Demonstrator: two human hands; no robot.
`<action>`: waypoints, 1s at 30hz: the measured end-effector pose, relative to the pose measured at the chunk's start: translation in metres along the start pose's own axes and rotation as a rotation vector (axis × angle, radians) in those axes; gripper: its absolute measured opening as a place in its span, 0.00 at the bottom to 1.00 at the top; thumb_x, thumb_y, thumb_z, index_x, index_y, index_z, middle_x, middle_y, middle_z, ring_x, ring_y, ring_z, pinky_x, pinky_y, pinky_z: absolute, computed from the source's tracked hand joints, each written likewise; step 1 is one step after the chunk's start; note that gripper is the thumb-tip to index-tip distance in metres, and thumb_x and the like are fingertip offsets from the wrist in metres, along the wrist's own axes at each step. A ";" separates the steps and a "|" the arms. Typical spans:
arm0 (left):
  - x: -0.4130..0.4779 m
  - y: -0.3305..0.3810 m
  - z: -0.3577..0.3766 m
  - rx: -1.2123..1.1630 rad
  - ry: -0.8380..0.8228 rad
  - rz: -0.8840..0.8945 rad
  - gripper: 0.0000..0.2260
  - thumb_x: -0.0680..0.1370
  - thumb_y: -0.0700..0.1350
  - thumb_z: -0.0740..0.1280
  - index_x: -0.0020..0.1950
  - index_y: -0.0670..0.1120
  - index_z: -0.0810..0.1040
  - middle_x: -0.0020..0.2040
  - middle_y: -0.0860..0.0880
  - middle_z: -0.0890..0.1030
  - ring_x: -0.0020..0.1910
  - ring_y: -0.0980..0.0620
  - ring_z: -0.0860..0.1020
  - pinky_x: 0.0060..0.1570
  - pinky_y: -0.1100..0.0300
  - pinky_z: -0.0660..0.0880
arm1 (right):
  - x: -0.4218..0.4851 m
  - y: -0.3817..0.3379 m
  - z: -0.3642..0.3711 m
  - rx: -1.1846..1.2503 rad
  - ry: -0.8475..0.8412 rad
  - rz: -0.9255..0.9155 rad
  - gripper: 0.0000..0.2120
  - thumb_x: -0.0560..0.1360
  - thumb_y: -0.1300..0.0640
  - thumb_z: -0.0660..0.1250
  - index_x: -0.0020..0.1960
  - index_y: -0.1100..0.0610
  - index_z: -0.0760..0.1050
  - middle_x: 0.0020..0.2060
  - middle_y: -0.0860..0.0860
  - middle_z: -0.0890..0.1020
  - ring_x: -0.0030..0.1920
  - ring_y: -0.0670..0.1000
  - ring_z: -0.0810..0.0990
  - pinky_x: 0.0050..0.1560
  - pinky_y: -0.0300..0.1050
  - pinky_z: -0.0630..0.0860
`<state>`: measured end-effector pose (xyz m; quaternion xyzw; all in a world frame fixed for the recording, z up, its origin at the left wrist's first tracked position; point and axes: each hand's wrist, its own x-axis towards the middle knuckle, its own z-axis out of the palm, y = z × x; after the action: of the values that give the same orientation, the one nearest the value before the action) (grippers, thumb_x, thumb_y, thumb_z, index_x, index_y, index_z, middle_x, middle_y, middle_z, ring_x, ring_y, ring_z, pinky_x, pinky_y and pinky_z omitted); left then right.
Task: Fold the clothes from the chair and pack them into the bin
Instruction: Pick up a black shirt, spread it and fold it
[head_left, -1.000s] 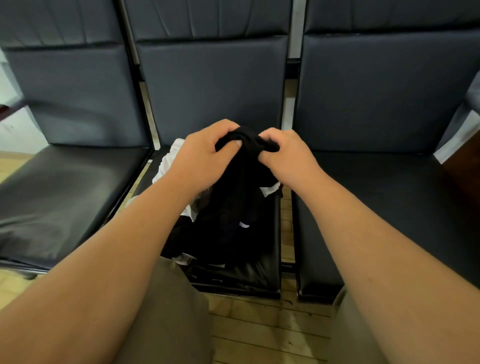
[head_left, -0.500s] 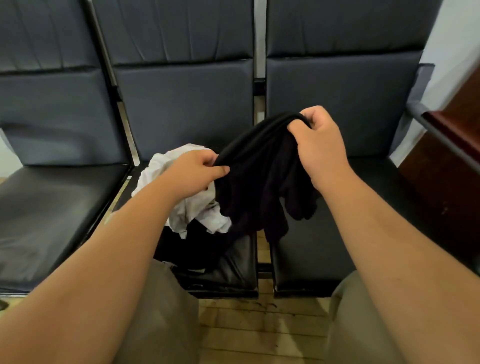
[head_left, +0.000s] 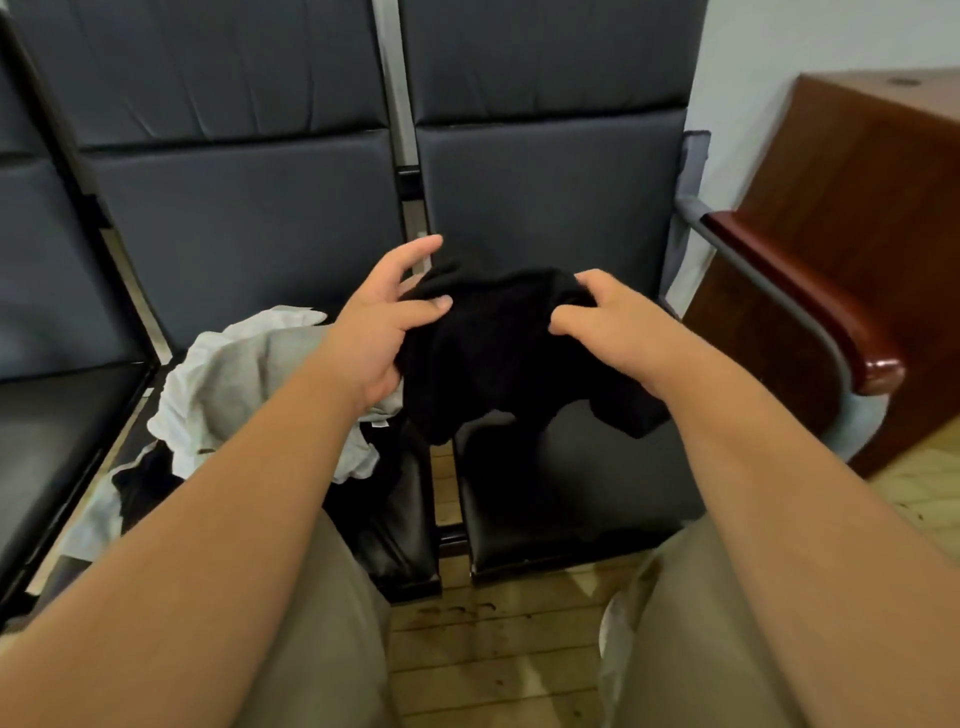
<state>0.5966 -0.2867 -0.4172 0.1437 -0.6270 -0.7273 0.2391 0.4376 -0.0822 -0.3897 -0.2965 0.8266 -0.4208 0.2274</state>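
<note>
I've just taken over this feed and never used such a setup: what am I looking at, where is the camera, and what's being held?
There is no machine here: these are a person's two bare hands, filmed by one camera worn on the head, looking forward and down. The left hand and the right hand each have a grip on a black garment, held above the right-hand seat. On the middle seat lies a loose pile of light and dark clothes, not yet folded. A wooden cabinet stands on the right. No bin is in view.
</note>
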 end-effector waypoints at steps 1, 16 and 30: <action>-0.001 0.000 0.004 0.012 -0.080 0.000 0.32 0.79 0.27 0.65 0.76 0.56 0.74 0.71 0.46 0.81 0.69 0.45 0.80 0.65 0.51 0.79 | 0.000 0.008 -0.001 -0.040 -0.082 0.042 0.30 0.71 0.36 0.76 0.70 0.37 0.72 0.56 0.43 0.84 0.53 0.47 0.84 0.54 0.50 0.82; 0.006 -0.026 0.021 0.387 -0.237 -0.106 0.22 0.77 0.35 0.75 0.69 0.48 0.77 0.60 0.48 0.85 0.61 0.49 0.84 0.67 0.50 0.77 | 0.024 0.034 -0.001 0.386 -0.125 -0.127 0.13 0.75 0.57 0.77 0.50 0.65 0.79 0.44 0.60 0.84 0.47 0.54 0.82 0.55 0.53 0.76; 0.014 -0.037 0.026 0.626 -0.104 0.040 0.04 0.84 0.50 0.69 0.55 0.53 0.83 0.48 0.45 0.83 0.47 0.51 0.81 0.56 0.47 0.78 | 0.030 0.043 -0.010 -0.129 0.204 0.144 0.44 0.68 0.42 0.78 0.77 0.54 0.64 0.69 0.55 0.74 0.68 0.59 0.76 0.69 0.56 0.75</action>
<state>0.5655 -0.2684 -0.4473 0.1606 -0.8345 -0.5006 0.1652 0.3975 -0.0770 -0.4238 -0.2062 0.8898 -0.3776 0.1523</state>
